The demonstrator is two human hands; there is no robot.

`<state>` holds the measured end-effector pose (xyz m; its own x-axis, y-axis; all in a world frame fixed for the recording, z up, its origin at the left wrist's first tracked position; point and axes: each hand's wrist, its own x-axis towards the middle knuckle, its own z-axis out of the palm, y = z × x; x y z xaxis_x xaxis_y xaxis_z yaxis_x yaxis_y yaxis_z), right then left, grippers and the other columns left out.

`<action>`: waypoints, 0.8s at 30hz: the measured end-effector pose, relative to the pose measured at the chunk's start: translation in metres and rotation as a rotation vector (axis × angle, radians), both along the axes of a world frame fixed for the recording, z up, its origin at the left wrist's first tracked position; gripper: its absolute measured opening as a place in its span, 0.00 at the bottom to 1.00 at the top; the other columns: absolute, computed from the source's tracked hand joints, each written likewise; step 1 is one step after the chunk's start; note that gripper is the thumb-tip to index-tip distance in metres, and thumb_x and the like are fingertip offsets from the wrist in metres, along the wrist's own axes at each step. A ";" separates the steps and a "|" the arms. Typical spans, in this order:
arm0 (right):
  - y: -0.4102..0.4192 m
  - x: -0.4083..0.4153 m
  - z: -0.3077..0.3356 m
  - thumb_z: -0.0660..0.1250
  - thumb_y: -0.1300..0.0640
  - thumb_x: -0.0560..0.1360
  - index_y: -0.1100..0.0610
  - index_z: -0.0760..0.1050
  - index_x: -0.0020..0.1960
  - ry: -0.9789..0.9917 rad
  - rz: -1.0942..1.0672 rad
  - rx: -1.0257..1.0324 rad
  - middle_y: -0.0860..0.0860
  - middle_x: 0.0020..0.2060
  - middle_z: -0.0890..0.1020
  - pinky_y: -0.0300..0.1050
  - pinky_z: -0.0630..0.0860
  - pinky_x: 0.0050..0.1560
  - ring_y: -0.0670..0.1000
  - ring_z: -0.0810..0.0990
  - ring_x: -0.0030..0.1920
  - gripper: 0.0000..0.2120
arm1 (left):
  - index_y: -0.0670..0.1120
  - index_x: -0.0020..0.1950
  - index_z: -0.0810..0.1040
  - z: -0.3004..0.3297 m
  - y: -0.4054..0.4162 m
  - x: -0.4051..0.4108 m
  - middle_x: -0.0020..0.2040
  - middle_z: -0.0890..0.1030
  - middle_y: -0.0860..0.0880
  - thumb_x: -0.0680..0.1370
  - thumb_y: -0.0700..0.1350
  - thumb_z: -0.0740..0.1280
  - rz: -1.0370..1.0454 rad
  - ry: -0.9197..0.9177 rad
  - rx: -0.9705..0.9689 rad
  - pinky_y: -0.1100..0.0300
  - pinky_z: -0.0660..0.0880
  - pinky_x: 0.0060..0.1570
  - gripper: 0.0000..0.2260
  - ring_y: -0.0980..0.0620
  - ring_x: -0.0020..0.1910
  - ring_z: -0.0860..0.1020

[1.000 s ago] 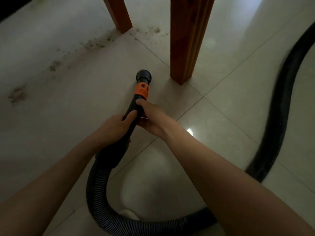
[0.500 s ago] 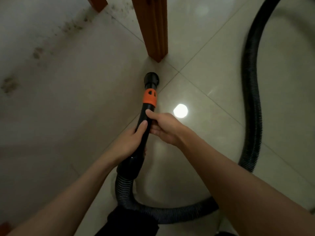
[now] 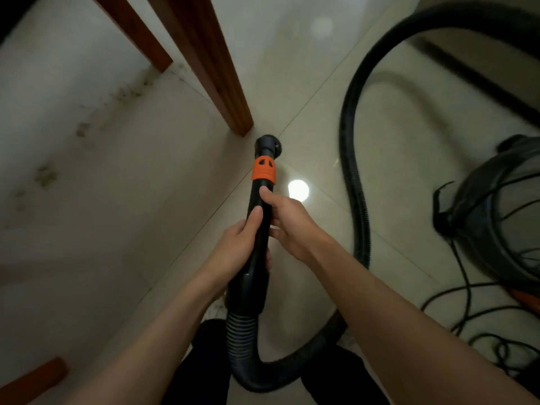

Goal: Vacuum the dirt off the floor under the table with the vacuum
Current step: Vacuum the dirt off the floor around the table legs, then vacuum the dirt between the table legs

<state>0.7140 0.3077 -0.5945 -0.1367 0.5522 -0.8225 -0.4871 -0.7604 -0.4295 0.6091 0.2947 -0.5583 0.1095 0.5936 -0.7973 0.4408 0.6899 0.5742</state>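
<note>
Two hands grip the black vacuum wand with orange collar (image 3: 260,229): left hand (image 3: 236,249) low, right hand (image 3: 289,223) higher. Nozzle beside reddish wooden table leg (image 3: 216,74); scattered dark dirt (image 3: 46,176) well left, open tile between. Vacuum body (image 3: 502,206) newly visible right.

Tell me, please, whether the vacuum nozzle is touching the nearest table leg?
Apart. The head view shows a strip of pale floor between the vacuum nozzle and the foot of the nearest table leg.

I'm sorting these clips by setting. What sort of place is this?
Probably a room in a home, perhaps a dining area: glossy tiled floor, wooden table legs, and a canister vacuum whose hose leads to the nozzle both hands hold.
</note>
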 end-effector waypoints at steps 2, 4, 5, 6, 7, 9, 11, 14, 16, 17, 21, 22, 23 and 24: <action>0.001 0.012 0.025 0.61 0.53 0.80 0.65 0.74 0.61 -0.026 0.000 -0.001 0.59 0.53 0.80 0.41 0.75 0.44 0.54 0.79 0.50 0.17 | 0.40 0.53 0.74 0.024 -0.002 0.020 0.31 0.78 0.41 0.81 0.58 0.54 0.020 -0.009 0.003 0.58 0.76 0.32 0.22 0.45 0.30 0.78; 0.002 0.027 0.049 0.61 0.53 0.80 0.65 0.74 0.60 -0.042 0.005 0.010 0.61 0.55 0.80 0.42 0.75 0.44 0.55 0.79 0.51 0.17 | 0.40 0.53 0.74 0.047 -0.003 0.037 0.31 0.78 0.42 0.81 0.57 0.53 0.020 -0.008 0.023 0.58 0.76 0.31 0.21 0.46 0.30 0.78; 0.003 0.034 0.061 0.61 0.53 0.80 0.65 0.74 0.59 -0.044 0.006 0.020 0.62 0.56 0.80 0.43 0.75 0.47 0.55 0.79 0.52 0.16 | 0.41 0.52 0.74 0.058 -0.003 0.044 0.31 0.78 0.42 0.81 0.57 0.53 0.025 -0.010 0.032 0.58 0.76 0.32 0.20 0.45 0.30 0.78; 0.003 0.042 0.074 0.61 0.54 0.80 0.63 0.74 0.57 -0.047 0.006 0.031 0.62 0.56 0.80 0.45 0.76 0.50 0.56 0.79 0.53 0.13 | 0.42 0.51 0.74 0.070 -0.002 0.051 0.31 0.77 0.42 0.81 0.57 0.53 0.034 -0.014 0.036 0.57 0.75 0.32 0.19 0.45 0.30 0.78; 0.004 0.050 0.087 0.61 0.54 0.80 0.62 0.74 0.55 -0.056 0.004 0.041 0.62 0.56 0.80 0.47 0.75 0.54 0.57 0.79 0.55 0.11 | 0.43 0.51 0.74 0.082 -0.001 0.057 0.31 0.77 0.42 0.81 0.57 0.53 0.041 -0.018 0.035 0.57 0.75 0.32 0.19 0.45 0.30 0.77; 0.005 0.064 0.111 0.61 0.55 0.80 0.61 0.74 0.54 -0.077 -0.006 0.057 0.62 0.56 0.80 0.49 0.74 0.57 0.58 0.79 0.57 0.09 | 0.43 0.51 0.74 0.107 0.001 0.069 0.31 0.77 0.41 0.81 0.56 0.54 0.043 -0.027 0.025 0.57 0.75 0.32 0.18 0.45 0.30 0.77; 0.004 0.077 0.135 0.61 0.55 0.80 0.61 0.74 0.54 -0.092 -0.018 0.061 0.60 0.55 0.80 0.49 0.74 0.58 0.57 0.79 0.56 0.10 | 0.42 0.51 0.74 0.132 0.003 0.084 0.32 0.77 0.41 0.81 0.56 0.54 0.041 -0.039 0.019 0.58 0.76 0.31 0.19 0.45 0.30 0.77; 0.005 0.099 0.173 0.62 0.54 0.79 0.62 0.75 0.58 -0.128 -0.022 0.067 0.58 0.51 0.81 0.48 0.76 0.57 0.55 0.80 0.53 0.13 | 0.42 0.50 0.74 0.169 0.002 0.107 0.30 0.78 0.42 0.81 0.56 0.54 0.045 -0.053 0.040 0.60 0.75 0.29 0.19 0.47 0.28 0.78; 0.008 0.114 0.202 0.62 0.54 0.79 0.63 0.75 0.58 -0.146 -0.023 0.087 0.57 0.48 0.81 0.47 0.76 0.56 0.54 0.80 0.50 0.13 | 0.43 0.49 0.75 0.194 0.003 0.121 0.30 0.78 0.42 0.81 0.56 0.54 0.042 -0.067 0.069 0.61 0.75 0.29 0.19 0.48 0.28 0.78; 0.011 0.122 0.217 0.63 0.55 0.79 0.63 0.75 0.58 -0.157 -0.024 0.096 0.57 0.46 0.81 0.47 0.76 0.55 0.54 0.80 0.49 0.14 | 0.42 0.48 0.75 0.208 0.004 0.127 0.31 0.78 0.42 0.81 0.57 0.54 0.039 -0.080 0.084 0.61 0.76 0.30 0.20 0.47 0.29 0.78; 0.032 0.146 0.278 0.63 0.56 0.79 0.64 0.75 0.56 -0.213 -0.020 0.152 0.56 0.42 0.80 0.44 0.77 0.48 0.52 0.80 0.45 0.12 | 0.40 0.53 0.75 0.266 0.022 0.148 0.33 0.79 0.42 0.81 0.57 0.54 0.054 -0.166 0.098 0.57 0.77 0.35 0.21 0.47 0.31 0.78; 0.042 0.151 0.293 0.63 0.56 0.79 0.64 0.75 0.56 -0.227 -0.013 0.168 0.55 0.41 0.80 0.42 0.76 0.44 0.50 0.79 0.43 0.12 | 0.39 0.54 0.75 0.280 0.030 0.152 0.33 0.79 0.42 0.81 0.57 0.54 0.055 -0.186 0.107 0.57 0.77 0.35 0.22 0.48 0.30 0.78; 0.053 0.155 0.309 0.63 0.56 0.79 0.64 0.75 0.57 -0.244 -0.002 0.185 0.54 0.40 0.79 0.40 0.74 0.41 0.50 0.79 0.42 0.13 | 0.38 0.55 0.74 0.292 0.040 0.156 0.34 0.79 0.41 0.81 0.57 0.54 0.047 -0.205 0.122 0.57 0.77 0.35 0.23 0.48 0.30 0.78; 0.064 0.159 0.323 0.63 0.55 0.79 0.64 0.75 0.57 -0.261 0.011 0.201 0.54 0.39 0.79 0.40 0.73 0.40 0.49 0.78 0.41 0.13 | 0.37 0.56 0.74 0.303 0.052 0.159 0.34 0.79 0.41 0.81 0.57 0.54 0.040 -0.223 0.137 0.57 0.77 0.36 0.24 0.47 0.31 0.78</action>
